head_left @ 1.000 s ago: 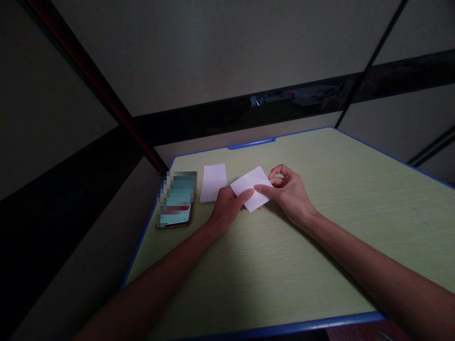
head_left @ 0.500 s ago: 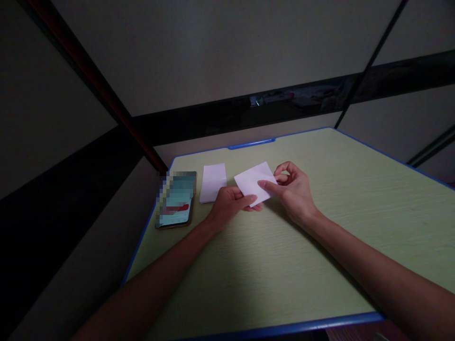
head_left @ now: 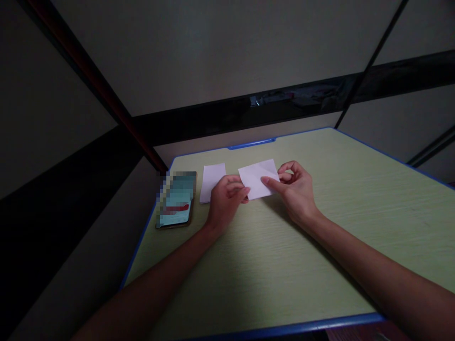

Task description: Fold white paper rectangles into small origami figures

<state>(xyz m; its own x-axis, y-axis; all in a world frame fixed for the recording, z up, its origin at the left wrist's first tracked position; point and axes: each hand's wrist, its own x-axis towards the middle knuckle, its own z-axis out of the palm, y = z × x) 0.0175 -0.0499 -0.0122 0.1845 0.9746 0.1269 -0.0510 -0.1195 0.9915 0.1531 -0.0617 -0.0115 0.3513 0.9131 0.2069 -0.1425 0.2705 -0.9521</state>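
Note:
A small white piece of paper (head_left: 259, 179) is held up between my two hands, just above the table. My left hand (head_left: 227, 201) pinches its lower left corner, thumb on top and fingers behind. My right hand (head_left: 296, 189) grips the right edge, its thumb lying on the face of the paper and the other fingers curled behind. Whether it is one sheet or folded layers I cannot tell. Left of it, a stack of white paper (head_left: 212, 179) lies flat, partly covered by my left hand.
A smartphone (head_left: 177, 201) with a lit screen, partly pixelated, lies near the left edge of the pale green table (head_left: 270, 270). The table has a blue rim and a blue strip (head_left: 252, 144) at its far edge. Cabinet panels (head_left: 227, 57) stand close behind.
The paper has turned so that its edges lie more level, and it has shifted slightly up and right. My left hand has moved from its lower edge to the lower left corner.

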